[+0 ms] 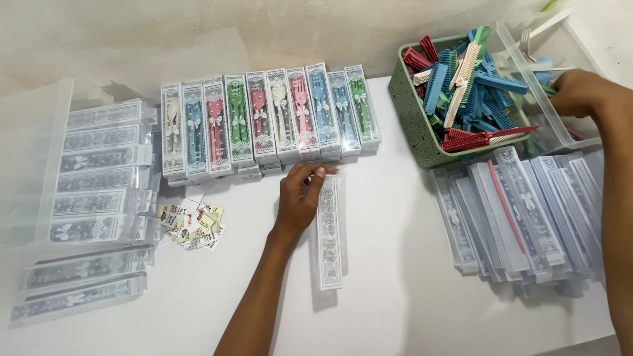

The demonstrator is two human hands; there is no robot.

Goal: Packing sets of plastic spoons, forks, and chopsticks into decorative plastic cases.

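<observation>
1. Head view: I see my left hand near the middle of the white table, fingers curled over the top end of a clear lace-printed case; it pinches that end between thumb and fingertips.
2. The case lies lengthwise, its far end at twelve o'clock touching the row of filled cutlery cases, its near end pointing to six.
3. My right hand is up at two o'clock, reaching into a clear plastic bin; I cannot tell whether it grips anything, as the fingers are hidden.
4. Just beside that bin, at one o'clock, stands a green basket full of red, blue, green and cream combs.
5. At three o'clock lies a heap of empty clear cases.
6. At nine o'clock more cases sit stacked in a clear tray, with small paper labels near my left hand.
</observation>
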